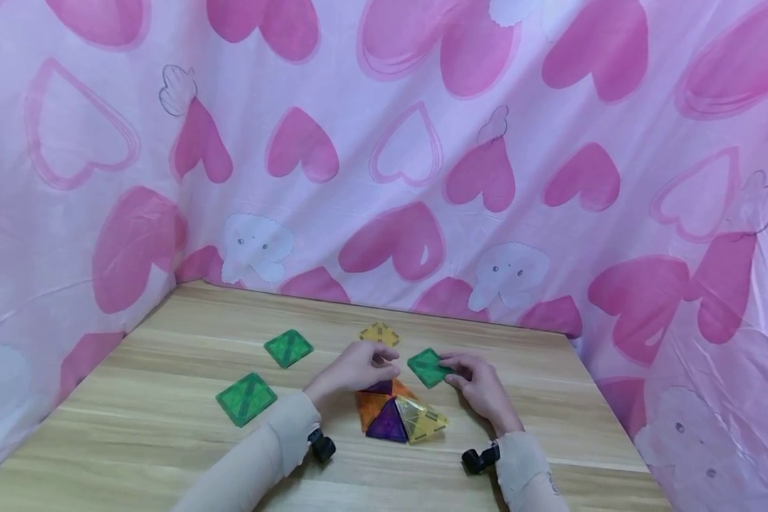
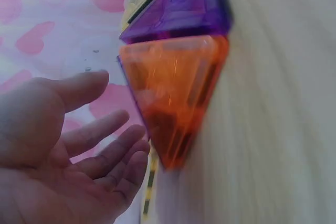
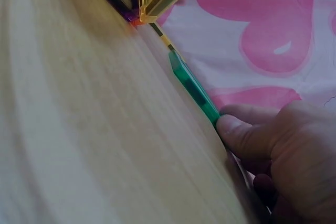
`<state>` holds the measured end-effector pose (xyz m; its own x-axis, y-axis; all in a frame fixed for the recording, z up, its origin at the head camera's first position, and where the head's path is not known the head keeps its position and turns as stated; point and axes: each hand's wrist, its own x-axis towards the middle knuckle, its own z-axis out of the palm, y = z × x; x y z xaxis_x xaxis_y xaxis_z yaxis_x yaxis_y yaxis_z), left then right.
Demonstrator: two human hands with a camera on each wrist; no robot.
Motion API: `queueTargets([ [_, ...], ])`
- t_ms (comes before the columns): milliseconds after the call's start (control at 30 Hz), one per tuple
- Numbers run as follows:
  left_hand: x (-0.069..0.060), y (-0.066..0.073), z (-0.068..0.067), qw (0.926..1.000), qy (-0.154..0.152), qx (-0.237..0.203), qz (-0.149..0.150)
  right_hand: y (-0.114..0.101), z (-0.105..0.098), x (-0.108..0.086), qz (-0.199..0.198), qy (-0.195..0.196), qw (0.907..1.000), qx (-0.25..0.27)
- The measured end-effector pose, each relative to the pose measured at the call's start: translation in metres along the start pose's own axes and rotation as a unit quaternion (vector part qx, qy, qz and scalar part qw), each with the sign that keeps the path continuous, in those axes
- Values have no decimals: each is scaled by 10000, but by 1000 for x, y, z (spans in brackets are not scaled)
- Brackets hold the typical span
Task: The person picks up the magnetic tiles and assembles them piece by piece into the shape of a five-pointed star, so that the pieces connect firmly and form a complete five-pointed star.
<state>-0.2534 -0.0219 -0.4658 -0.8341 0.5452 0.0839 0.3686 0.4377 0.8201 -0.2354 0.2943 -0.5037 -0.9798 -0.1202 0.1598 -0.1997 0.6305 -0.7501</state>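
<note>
My right hand (image 1: 481, 384) pinches the near corner of a green translucent square tile (image 1: 427, 367) between thumb and fingers, low at the table surface. Left of it stands a raised cluster of triangular tiles: a purple one (image 1: 387, 422), an orange one (image 1: 370, 408) and a yellow one (image 1: 424, 421), joined along their edges. Over the cluster's back part hovers my left hand (image 1: 357, 365), hiding some of it. In the left wrist view its fingers are loosely bent and hold nothing, beside an orange triangle (image 2: 168, 87).
Two more green square tiles (image 1: 289, 348) (image 1: 246, 400) lie flat on the left of the wooden table (image 1: 185, 377). A yellow tile (image 1: 379, 333) lies behind the left hand, partly covered. Pink heart-patterned cloth (image 1: 390, 242) hangs around the table's back and sides.
</note>
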Motion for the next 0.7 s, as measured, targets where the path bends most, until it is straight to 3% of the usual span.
queueTargets([
  [200,24,0,16,10000,15,69,-45,-1,-3,0,-152,-205,9996,99],
  [433,34,-1,24,10000,73,-26,-15,-4,1,0,-204,-143,9997,59],
  [567,38,1,29,9994,187,-214,-183,-5,2,-1,40,-59,10000,-9],
  [700,41,2,33,9986,448,-110,-241,-6,3,-1,173,27,9995,-269],
])
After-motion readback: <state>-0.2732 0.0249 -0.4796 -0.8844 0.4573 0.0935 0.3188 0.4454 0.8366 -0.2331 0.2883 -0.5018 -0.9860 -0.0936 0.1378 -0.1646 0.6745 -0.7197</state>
